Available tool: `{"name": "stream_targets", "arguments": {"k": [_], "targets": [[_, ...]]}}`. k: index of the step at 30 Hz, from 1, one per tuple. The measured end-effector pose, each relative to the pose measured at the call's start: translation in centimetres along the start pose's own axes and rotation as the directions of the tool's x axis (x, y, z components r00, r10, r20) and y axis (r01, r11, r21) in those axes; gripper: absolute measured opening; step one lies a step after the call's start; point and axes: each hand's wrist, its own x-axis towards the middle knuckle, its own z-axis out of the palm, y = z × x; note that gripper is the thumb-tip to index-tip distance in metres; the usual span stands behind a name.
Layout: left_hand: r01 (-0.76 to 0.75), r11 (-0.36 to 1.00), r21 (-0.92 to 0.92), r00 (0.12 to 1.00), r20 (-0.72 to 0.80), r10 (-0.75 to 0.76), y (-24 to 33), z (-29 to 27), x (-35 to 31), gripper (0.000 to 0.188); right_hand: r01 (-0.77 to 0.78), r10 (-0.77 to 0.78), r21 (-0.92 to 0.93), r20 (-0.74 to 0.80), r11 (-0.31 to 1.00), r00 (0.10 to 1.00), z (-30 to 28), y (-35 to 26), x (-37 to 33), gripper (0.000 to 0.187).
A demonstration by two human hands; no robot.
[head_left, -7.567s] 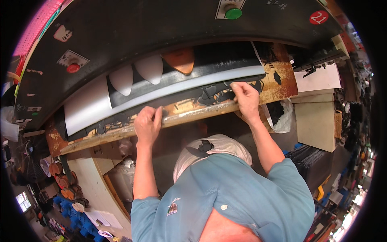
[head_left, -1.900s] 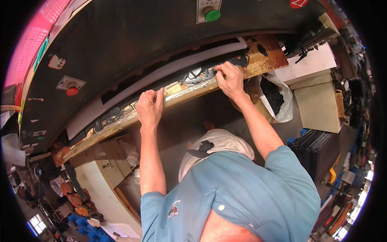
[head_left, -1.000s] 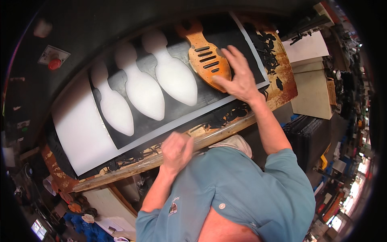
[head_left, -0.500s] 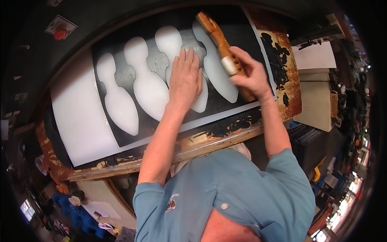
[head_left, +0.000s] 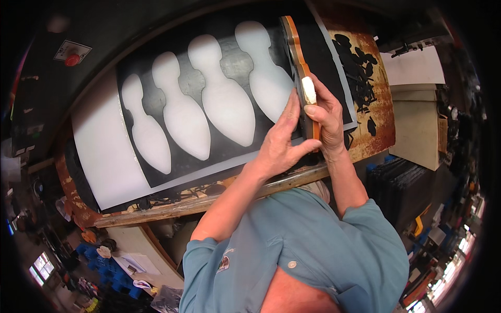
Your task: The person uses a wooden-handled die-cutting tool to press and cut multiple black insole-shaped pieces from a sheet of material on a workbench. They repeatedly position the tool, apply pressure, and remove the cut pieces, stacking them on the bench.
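A sole-shaped cutting die [head_left: 295,44] with an orange, wavy edge and a white patch stands on its side over the black sheet [head_left: 180,83]. My right hand [head_left: 329,112] grips it from the right, thumb across the edge near the patch. Against its left side lie the straight fingers of my left hand [head_left: 282,141], whose thumb reaches over the lower end. Dark material shows along the die's left side; its inside is hidden. Several sole-shaped openings, such as the middle one [head_left: 224,104], show white through the sheet.
A white board [head_left: 107,141] lies beneath the sheet on a rusty table with a wooden front edge [head_left: 209,203]. Black scraps [head_left: 360,73] lie at the right. A dark machine part with a red button [head_left: 72,59] spans the far side. Dark stacked sheets [head_left: 396,182] stand lower right.
My left hand has left the sheet's middle and moved right onto the die. The die has turned more upright on its side, and the rightmost opening shows more fully.
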Motion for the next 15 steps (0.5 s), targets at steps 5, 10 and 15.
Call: {"name": "stream_targets", "arguments": {"k": [5,10,15], "targets": [[0.099,0.995,-0.013,0.985,-0.141,-0.100,-0.7,-1.1,-0.9,0.050,0.008,-0.008,0.017,0.020,1.000,1.000,0.2,-0.2,-0.1,0.083],[0.323,0.922,-0.215,0.796,-0.465,-0.388,-0.7,-4.0,-3.1,0.037,-0.073,0.072,0.130,0.015,0.989,0.997,-1.2,-1.4,-0.4,0.082],[0.243,0.941,-0.237,0.771,-0.541,-0.335,-1.5,-10.1,-7.2,0.036,0.047,-0.050,-0.141,-0.020,0.989,0.999,-3.1,-2.8,-1.1,0.083]]}}
